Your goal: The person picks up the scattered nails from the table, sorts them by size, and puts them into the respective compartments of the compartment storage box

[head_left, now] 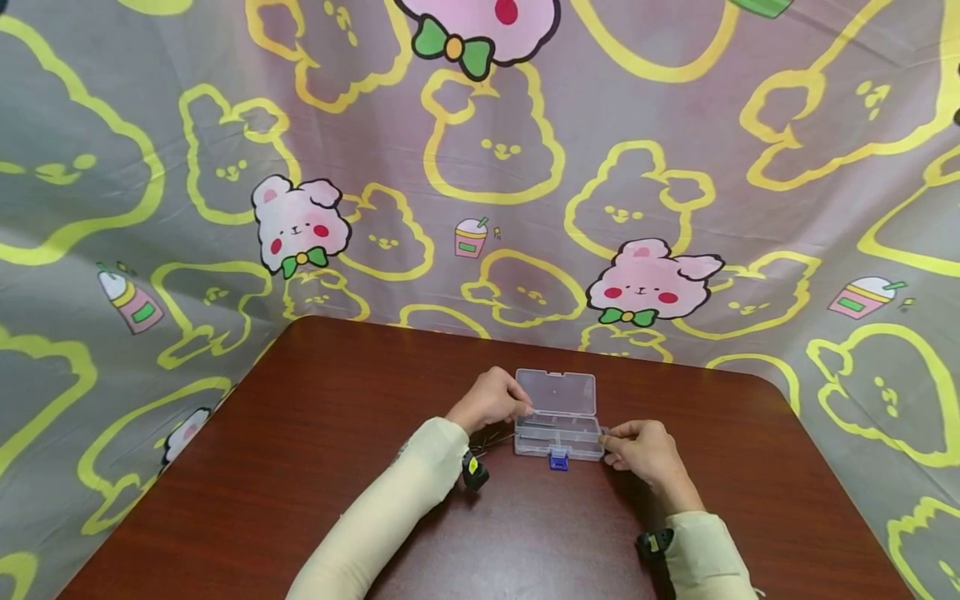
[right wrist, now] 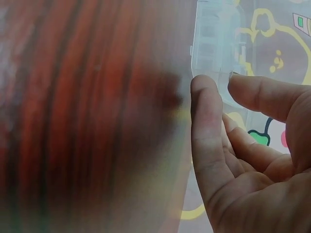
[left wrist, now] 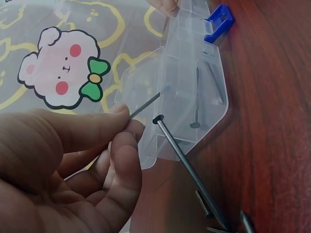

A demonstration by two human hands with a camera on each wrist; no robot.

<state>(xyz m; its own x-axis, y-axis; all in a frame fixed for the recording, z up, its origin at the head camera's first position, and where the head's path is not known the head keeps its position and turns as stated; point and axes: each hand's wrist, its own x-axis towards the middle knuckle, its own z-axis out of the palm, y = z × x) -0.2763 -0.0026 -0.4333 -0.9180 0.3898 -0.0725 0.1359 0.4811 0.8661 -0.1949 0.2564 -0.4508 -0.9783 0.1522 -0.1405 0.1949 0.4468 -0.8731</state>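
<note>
My left hand [head_left: 495,398] pinches a thin metal nail [left wrist: 145,106] between thumb and fingertips, its pointed end directed at the box in the left wrist view. It is over the left end of a clear plastic box [head_left: 587,452] with inner dividers. The box's lid [head_left: 556,393] stands raised at the back, and a blue latch [head_left: 558,461] hangs at the front. Inside the box lie a few nails [left wrist: 196,99]. At the box's right end, my right hand [head_left: 645,454] grips the corner between thumb and index finger.
Several loose nails [head_left: 491,439] lie on the brown wooden table [head_left: 360,400], left of the box; one long nail [left wrist: 187,165] shows close up in the left wrist view. A patterned cloth [head_left: 517,225] hangs behind the table.
</note>
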